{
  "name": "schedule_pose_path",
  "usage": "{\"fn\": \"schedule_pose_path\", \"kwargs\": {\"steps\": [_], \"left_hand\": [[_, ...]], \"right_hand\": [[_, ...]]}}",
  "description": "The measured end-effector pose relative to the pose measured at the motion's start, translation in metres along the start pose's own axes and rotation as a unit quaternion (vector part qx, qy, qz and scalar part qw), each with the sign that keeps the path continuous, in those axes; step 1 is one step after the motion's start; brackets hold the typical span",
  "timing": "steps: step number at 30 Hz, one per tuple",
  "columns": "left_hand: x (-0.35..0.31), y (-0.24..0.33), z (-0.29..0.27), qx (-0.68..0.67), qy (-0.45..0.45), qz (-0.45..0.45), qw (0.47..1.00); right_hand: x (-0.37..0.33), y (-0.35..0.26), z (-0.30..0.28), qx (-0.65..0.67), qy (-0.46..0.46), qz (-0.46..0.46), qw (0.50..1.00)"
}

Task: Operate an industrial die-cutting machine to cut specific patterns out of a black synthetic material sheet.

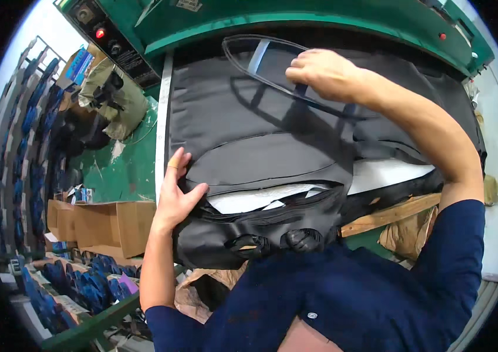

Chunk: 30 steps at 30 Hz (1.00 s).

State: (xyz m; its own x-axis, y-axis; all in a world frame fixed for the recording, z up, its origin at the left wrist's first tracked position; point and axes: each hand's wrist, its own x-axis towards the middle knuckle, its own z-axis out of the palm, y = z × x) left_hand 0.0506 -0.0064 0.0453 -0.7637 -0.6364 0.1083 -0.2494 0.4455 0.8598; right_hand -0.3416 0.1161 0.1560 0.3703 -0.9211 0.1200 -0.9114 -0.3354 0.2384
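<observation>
My right hand (326,73) is closed around the crossbar of a long, sole-shaped cutting die (259,57), a thin metal outline with open middle. The die is held above black sheet material (208,111) and throws a shadow on it. My left hand (172,199) rests at the sheet's left edge, thumb and fingers apart, with something yellowish around one finger. Beside it, a curved cut line marks a long shape (269,157) in the sheet. White material (255,198) shows through a gap just nearer, and the folded near part (202,237) has ragged holes.
A green press beam (296,20) spans the far side, with a lit red lamp on its control panel (108,38). At left stand racks of dark pieces (17,152), an open cardboard box (99,226) and a sack (114,97). A wooden board (390,216) edges the near right.
</observation>
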Motion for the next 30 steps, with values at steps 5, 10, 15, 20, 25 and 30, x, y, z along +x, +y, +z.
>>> {"fn": "schedule_pose_path", "kwargs": {"steps": [5,10,15,20,25,30], "left_hand": [[0.029,0.02,0.01,0.02,0.051,0.012,0.998],[0.073,0.028,0.03,0.074,0.059,0.054,0.994],[0.118,0.029,0.057,0.103,0.042,0.052,0.992],[0.116,0.013,0.061,0.158,0.071,0.087,0.981],[0.12,0.006,0.067,0.081,0.07,0.039,0.994],[0.126,0.008,0.075,0.073,0.049,0.029,0.996]], "right_hand": [[0.005,0.003,0.051,0.07,0.037,-0.142,0.987],[0.006,0.005,0.091,0.146,0.076,-0.205,0.965],[-0.002,0.007,0.086,0.167,0.037,-0.159,0.972],[-0.056,0.056,0.059,0.192,0.116,0.139,0.965],[-0.153,0.071,0.092,0.452,0.187,0.387,0.782],[-0.177,0.043,0.111,0.541,0.159,0.432,0.704]]}}
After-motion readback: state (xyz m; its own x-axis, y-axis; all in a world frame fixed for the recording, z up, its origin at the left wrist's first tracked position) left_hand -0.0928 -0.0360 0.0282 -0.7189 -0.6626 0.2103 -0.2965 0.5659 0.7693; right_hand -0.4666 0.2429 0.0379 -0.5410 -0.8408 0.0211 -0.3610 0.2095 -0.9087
